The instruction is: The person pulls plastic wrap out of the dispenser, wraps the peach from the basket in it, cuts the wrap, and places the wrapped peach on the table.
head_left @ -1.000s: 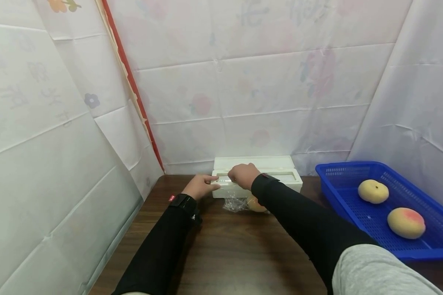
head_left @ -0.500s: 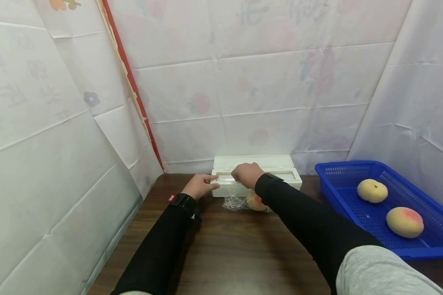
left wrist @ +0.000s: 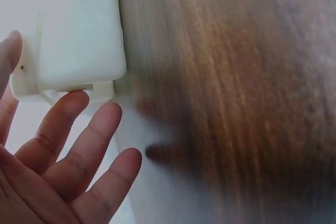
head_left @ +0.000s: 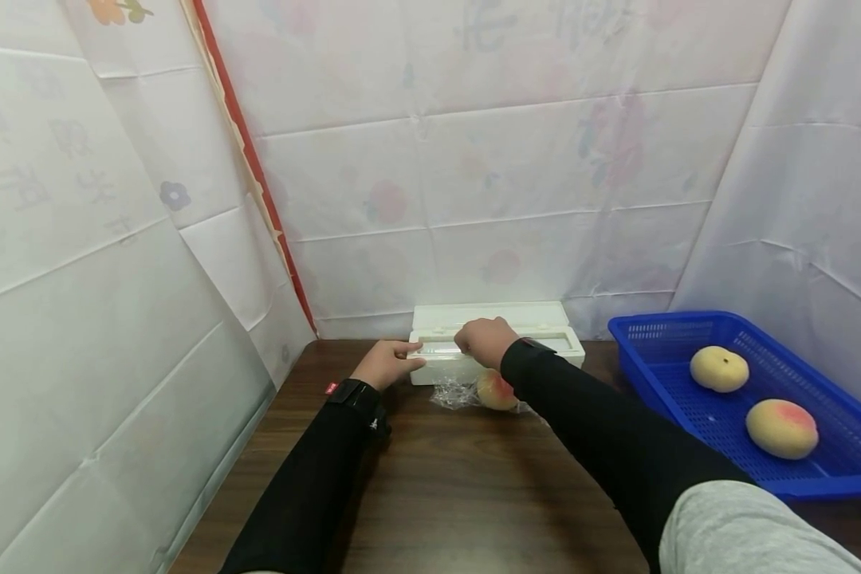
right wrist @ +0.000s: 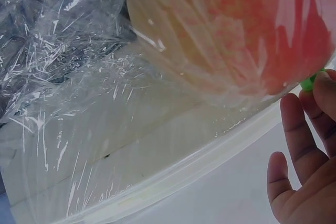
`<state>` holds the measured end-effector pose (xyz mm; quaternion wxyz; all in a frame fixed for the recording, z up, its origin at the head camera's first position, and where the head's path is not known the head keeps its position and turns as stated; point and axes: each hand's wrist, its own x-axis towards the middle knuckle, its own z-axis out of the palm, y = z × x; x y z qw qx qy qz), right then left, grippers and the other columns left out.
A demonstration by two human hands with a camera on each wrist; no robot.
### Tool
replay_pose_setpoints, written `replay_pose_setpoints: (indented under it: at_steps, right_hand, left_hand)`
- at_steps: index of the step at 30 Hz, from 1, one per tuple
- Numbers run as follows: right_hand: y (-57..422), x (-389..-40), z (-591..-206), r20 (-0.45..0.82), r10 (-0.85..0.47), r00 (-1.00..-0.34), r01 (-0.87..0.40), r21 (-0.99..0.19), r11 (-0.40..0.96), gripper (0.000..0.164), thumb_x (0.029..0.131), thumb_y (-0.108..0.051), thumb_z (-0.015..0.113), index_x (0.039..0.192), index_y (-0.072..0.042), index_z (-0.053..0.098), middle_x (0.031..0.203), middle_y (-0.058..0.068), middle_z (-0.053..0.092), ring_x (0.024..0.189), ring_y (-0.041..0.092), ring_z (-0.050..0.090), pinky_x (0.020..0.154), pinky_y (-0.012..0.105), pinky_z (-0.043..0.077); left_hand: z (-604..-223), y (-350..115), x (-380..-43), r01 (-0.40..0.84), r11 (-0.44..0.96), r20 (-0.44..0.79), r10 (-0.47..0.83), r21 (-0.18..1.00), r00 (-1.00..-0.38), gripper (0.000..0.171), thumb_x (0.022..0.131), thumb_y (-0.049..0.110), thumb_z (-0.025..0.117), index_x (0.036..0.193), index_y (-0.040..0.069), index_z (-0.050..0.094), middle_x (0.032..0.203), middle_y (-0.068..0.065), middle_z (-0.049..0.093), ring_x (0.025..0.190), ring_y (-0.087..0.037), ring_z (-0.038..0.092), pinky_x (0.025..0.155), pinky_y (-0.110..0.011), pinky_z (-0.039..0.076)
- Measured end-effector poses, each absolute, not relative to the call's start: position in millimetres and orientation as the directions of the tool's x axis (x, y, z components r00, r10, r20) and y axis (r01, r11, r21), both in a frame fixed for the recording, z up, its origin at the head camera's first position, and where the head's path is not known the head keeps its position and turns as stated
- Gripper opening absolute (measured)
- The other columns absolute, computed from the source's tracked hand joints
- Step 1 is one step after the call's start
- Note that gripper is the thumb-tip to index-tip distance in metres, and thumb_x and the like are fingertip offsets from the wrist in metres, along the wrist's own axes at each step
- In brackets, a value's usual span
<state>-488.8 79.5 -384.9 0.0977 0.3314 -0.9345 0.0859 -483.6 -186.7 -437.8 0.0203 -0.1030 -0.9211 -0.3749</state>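
A white cling film dispenser (head_left: 434, 371) stands at the back of the table with its lid (head_left: 488, 314) raised. My left hand (head_left: 383, 363) pinches its left end between thumb and index finger; in the left wrist view the other fingers (left wrist: 84, 156) spread beside the end. Over the dispenser's top edge is my right hand (head_left: 485, 342), its thumb and finger pinching a small green slider (right wrist: 308, 81). A peach (head_left: 495, 391) wrapped in clear film lies against the dispenser's front. Crumpled cling film (head_left: 454, 394) bunches left of it, and film stretches up to the dispenser (right wrist: 121, 129).
A blue plastic basket (head_left: 660, 383) stands on the right side of the table, with two peaches (head_left: 719, 369) in it. The brown wooden table (head_left: 459, 494) extends toward me. White printed sheeting (head_left: 416, 175) walls the back and both sides.
My right hand has slid a little to the right along the dispenser's top, baring more of the wrapped peach in the head view. My left hand stays at the left end.
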Motion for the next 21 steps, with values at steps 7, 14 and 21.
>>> replay_pose_setpoints:
  at_steps: [7,14,21]
  right_hand:
    - [81.7,-486.5,-384.8,0.242,-0.599,-0.763,-0.634,-0.099,0.767,0.043,0.100,0.003,0.048,0.072,-0.022,0.027,0.072,-0.004,0.023,0.071,0.017,0.023,0.083,0.049,0.025]
    - [85.9,-481.2,-381.2,0.254,-0.602,-0.757,-0.634,-0.062,0.771,0.045,0.101,0.006,0.048,0.078,-0.022,0.022,0.076,-0.004,0.016,0.072,0.017,0.019,0.081,0.048,0.023]
    - [89.9,-486.4,-387.2,0.251,-0.602,-0.758,-0.631,-0.048,0.775,0.045,0.101,0.005,0.049,0.076,-0.022,0.024,0.075,-0.003,0.022,0.073,0.017,0.022,0.080,0.047,0.024]
  left_hand:
    - [-437.6,-186.1,-481.6,0.181,0.675,0.096,0.162,0.715,-0.982,0.046,0.096,0.048,0.078,0.141,0.039,0.069,0.153,-0.005,0.062,0.131,-0.027,0.063,0.102,-0.046,0.053]
    - [-436.0,-188.1,-481.1,0.179,0.665,0.086,0.171,0.725,-0.982,0.047,0.096,0.050,0.077,0.141,0.039,0.069,0.152,-0.005,0.062,0.125,-0.025,0.065,0.096,-0.042,0.053]
    - [-438.1,-187.8,-482.0,0.182,0.659,0.089,0.172,0.730,-0.981,0.047,0.096,0.050,0.077,0.140,0.038,0.069,0.152,-0.005,0.061,0.119,-0.025,0.065,0.090,-0.040,0.049]
